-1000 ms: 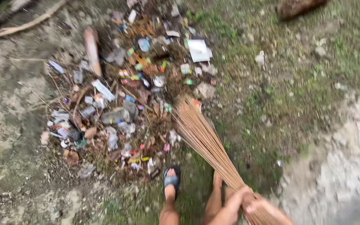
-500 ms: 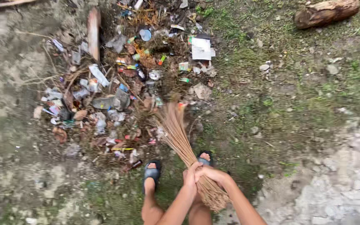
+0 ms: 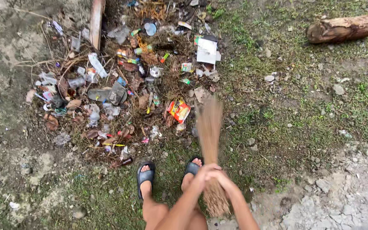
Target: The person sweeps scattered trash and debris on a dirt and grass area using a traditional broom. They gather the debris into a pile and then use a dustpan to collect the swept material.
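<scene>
1. Right now your left hand [image 3: 203, 172] and right hand [image 3: 221, 173] are clasped together around the stick broom [image 3: 209, 140], near its bound upper end; each grip is closed tight on the bundle.
2. Your broom points away from you, its blurred bristle tips fanned out over the ground just beside the right edge of the litter pile [image 3: 124, 81].
3. Its bound butt end hangs below your hands, between your forearms.
4. Your feet in black sandals stand on sparse grass: the left sandal [image 3: 145, 176] is near the pile's lower edge, and the right sandal [image 3: 191, 167] is just beside the broom shaft.
5. That pile holds dry leaves, twigs, plastic scraps and wrappers; a red and yellow snack packet [image 3: 179, 110] lies at its near right side, close to the bristles.
6. A white paper scrap [image 3: 206, 51] sits at the pile's upper right.
7. A flat wooden slat [image 3: 96, 21] lies at the pile's top left.
8. A short log [image 3: 340, 28] rests on the grass, well apart to the upper right.
9. Pale broken stone [image 3: 346, 200] covers the ground at your lower right.
</scene>
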